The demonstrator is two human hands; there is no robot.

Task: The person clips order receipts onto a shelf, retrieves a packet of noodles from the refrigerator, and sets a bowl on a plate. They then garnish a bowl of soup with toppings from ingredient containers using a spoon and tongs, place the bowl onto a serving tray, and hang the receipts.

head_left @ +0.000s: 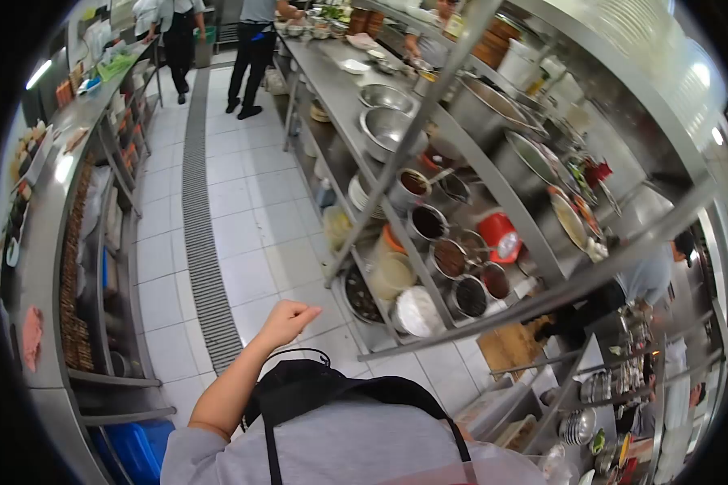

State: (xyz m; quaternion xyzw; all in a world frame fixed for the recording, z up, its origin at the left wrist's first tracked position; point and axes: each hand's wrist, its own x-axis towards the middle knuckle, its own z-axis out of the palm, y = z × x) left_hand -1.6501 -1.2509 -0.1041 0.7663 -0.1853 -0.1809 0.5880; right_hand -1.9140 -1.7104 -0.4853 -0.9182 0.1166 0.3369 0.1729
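My left hand [287,323] is curled into a fist in front of my black apron [315,388], over the tiled floor, with nothing seen in it. My right hand is out of view. To the right of the fist, a steel shelf unit holds pots of dark sauce [426,221], a tub of pale yellowish liquid [393,275] and a white-topped container [418,313] near the floor. Two steel bowls [387,129] sit on the long counter further ahead.
A drain grate [196,202] runs along the aisle. On the left is a steel counter [71,174] with a pink cloth [32,338] on it. Co-workers stand ahead in dark trousers [255,65]; others are at the right. A steel rail [493,303] edges the right-hand shelving.
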